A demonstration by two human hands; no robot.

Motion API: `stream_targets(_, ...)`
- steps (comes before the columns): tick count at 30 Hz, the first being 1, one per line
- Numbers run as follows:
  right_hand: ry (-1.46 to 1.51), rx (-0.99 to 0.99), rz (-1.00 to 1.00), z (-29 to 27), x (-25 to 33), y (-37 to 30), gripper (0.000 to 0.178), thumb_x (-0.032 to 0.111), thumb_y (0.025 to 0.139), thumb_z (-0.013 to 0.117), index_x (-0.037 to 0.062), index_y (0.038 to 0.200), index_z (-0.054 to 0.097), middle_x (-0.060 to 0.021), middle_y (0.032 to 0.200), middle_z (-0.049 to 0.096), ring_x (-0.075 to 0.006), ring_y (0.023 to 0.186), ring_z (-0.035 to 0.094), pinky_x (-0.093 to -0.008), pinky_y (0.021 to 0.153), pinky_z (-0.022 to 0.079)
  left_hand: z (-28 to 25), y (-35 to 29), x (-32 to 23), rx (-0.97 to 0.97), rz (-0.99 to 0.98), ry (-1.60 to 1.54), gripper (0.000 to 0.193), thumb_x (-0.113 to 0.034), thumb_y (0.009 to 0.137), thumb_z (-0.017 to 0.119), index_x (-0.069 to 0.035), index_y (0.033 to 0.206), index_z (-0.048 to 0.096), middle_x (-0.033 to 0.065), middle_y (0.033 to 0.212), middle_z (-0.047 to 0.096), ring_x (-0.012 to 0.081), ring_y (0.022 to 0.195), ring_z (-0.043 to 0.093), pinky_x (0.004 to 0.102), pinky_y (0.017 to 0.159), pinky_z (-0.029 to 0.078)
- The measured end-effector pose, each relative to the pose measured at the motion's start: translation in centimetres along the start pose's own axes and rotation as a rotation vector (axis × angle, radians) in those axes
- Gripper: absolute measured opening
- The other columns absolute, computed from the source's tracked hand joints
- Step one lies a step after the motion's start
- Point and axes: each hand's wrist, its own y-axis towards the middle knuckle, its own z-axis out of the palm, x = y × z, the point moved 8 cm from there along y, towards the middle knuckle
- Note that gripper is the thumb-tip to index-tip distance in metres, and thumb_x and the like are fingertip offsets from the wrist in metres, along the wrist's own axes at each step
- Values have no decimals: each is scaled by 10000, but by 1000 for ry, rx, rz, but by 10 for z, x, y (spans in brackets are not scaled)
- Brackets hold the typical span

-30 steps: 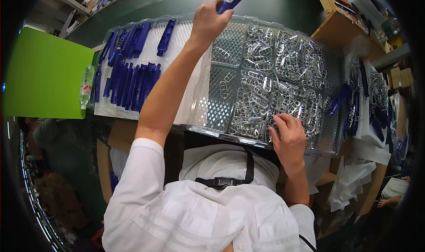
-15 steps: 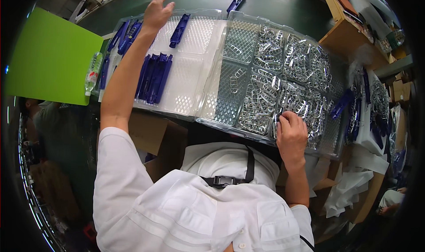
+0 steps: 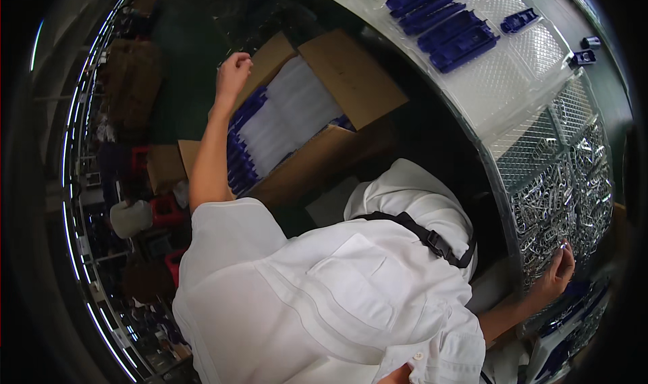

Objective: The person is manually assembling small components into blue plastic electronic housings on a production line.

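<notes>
The left hand (image 3: 233,77) is raised with curled fingers beside an open cardboard box (image 3: 356,73); whether it grasps anything I cannot tell. Its forearm covers part of the box's left side. Inside, blue plastic casings (image 3: 241,156) lie around translucent white wrapping (image 3: 290,107). The right hand (image 3: 557,270), finger and thumb close together, is at the metal loop clips (image 3: 540,205) heaped in a clear compartmented tray (image 3: 523,158); its grip is too small to judge. More blue casings (image 3: 459,43) lie in a row farther up, and two short dark pieces (image 3: 590,42) sit beyond the tray on the surface (image 3: 565,14).
</notes>
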Motion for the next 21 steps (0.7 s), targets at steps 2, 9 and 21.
stream_targets(2, 73, 15, 7, 4, -21, 10, 211, 76, 1042, 633, -33, 1223, 642, -106, 1291, 669, -155, 1141, 616, -280, 1018, 472, 22, -56, 79, 239, -196, -9, 246, -161, 933, 660, -8, 1111, 734, 86, 888, 772, 132, 709, 720, 280, 693, 561)
stream_targets(9, 131, 11, 74, 2, -13, 39, 345, 127, 1027, 673, -8, 1343, 640, -64, 1201, 677, -133, 1085, 607, -274, 974, 478, 38, -124, 189, 106, -244, 520, 521, -217, 926, 708, -107, 1418, 577, 106, 1447, 568, 340, 1324, 548, 462, 1088, 464)
stream_targets(21, 795, -40, 402, 26, 22, 15, 237, 85, 981, 713, 10, 1205, 693, -53, 956, 746, -122, 784, 725, -243, 682, 595, 26, -80, 131, -48, 127, 386, 357, -191, 1020, 652, 30, 1293, 591, 208, 1234, 613, 368, 1129, 636, 428, 977, 514)
